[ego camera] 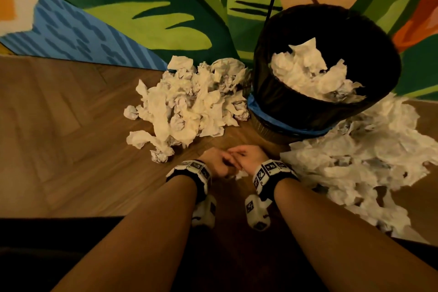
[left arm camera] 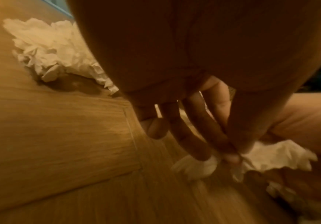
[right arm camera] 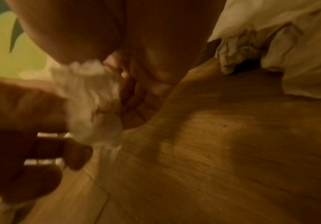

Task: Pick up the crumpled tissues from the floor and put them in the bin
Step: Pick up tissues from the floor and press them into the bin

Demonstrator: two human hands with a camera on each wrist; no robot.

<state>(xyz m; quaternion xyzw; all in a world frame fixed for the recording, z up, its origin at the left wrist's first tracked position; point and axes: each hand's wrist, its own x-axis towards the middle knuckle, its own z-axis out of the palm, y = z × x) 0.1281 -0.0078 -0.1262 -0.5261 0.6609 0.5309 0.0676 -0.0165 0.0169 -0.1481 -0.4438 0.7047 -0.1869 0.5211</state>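
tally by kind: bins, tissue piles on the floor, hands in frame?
bin: 1, already part-filled with tissues
tissue piles on the floor: 2, left pile and right pile
hands: 2, left hand and right hand, pinching one tissue between them
Total: 5

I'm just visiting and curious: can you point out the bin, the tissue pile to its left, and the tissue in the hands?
bin (ego camera: 279, 92): head view, on its dark outer wall.
tissue pile (ego camera: 189, 99): head view, middle of the heap.
held tissue (right arm camera: 90, 97): right wrist view, its crumpled middle.
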